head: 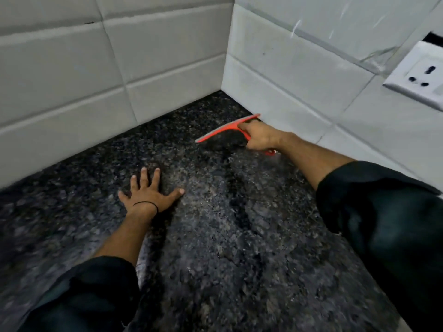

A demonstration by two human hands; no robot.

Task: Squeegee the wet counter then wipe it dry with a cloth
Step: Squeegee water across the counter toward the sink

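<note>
A dark speckled granite counter fills the lower view and glistens with water in its middle. My right hand is shut on the handle of a red squeegee, whose blade rests on the counter near the back right corner, close to the right wall. My left hand lies flat on the counter with its fingers spread, holding nothing, to the left of and nearer than the squeegee. No cloth is in view.
White tiled walls meet in a corner behind the counter. A white power socket sits on the right wall above the counter. Both my arms wear dark sleeves.
</note>
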